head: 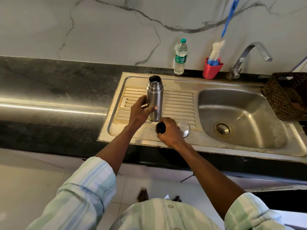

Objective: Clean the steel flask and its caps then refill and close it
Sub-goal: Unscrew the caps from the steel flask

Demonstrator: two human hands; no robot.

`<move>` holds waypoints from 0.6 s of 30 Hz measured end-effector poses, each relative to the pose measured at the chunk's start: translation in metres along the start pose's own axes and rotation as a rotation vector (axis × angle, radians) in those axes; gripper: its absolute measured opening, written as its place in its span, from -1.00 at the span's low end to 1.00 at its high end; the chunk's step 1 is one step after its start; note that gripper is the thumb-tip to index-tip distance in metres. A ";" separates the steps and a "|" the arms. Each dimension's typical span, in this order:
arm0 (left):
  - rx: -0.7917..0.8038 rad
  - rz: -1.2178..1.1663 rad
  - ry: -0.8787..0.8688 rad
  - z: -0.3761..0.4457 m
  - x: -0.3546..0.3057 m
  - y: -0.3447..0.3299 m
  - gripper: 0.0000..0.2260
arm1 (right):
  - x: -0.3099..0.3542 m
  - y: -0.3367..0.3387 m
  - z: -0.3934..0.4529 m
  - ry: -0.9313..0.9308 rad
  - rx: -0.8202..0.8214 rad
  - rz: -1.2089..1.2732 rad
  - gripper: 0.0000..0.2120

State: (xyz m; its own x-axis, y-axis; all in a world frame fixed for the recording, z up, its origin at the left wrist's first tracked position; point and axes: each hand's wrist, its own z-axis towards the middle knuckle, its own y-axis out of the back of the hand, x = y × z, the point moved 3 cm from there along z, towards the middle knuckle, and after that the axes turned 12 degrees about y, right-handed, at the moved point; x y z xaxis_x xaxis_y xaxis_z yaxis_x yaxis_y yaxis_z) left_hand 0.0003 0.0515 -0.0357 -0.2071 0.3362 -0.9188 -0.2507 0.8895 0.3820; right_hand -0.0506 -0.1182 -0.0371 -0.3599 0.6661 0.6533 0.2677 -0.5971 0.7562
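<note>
Left hand (141,110) around upright flask (155,98), right hand (169,131) around black cap (160,127)

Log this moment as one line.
flask: open, upright on drainboard | left hand: holds flask | right hand: grips black cap | steel cap: beside right hand

Steel flask (154,98): brushed silver, on the sink's (181,105) ribbed, yellow-stained drainboard. Inner cap (160,127): black; outer cap (184,128): shiny silver, nr front edge. Water bottle (180,57) at back edge: clear w/ green cap & label. Cup (212,69): red; brush (216,50): white & blue bristles, blue handle. Basket (286,95): dark brown weave, right edge. Counter (49,90): mottled black. Wall (99,27): white marble, grey veins. Sleeves (86,188): pale green/blue stripes.
</note>
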 end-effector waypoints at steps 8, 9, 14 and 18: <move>0.001 0.017 -0.004 0.000 -0.005 0.000 -0.34 | -0.008 -0.009 0.000 0.047 0.054 -0.065 -0.41; 0.001 0.019 -0.007 0.000 -0.006 0.000 -0.33 | -0.008 -0.009 0.000 0.055 0.062 -0.093 -0.40; 0.011 0.002 -0.021 0.003 -0.012 -0.003 -0.20 | -0.008 -0.001 0.002 0.066 -0.091 -0.037 -0.50; 0.045 0.015 0.006 0.008 -0.021 -0.007 -0.12 | -0.007 0.023 0.019 0.048 -0.317 0.015 -0.69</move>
State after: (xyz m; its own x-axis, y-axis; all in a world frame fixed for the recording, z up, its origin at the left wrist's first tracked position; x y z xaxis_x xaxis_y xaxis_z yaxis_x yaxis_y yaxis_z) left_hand 0.0140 0.0404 -0.0195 -0.2162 0.3474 -0.9125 -0.2046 0.8977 0.3903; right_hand -0.0247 -0.1282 -0.0234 -0.4022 0.6386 0.6561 -0.0157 -0.7213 0.6925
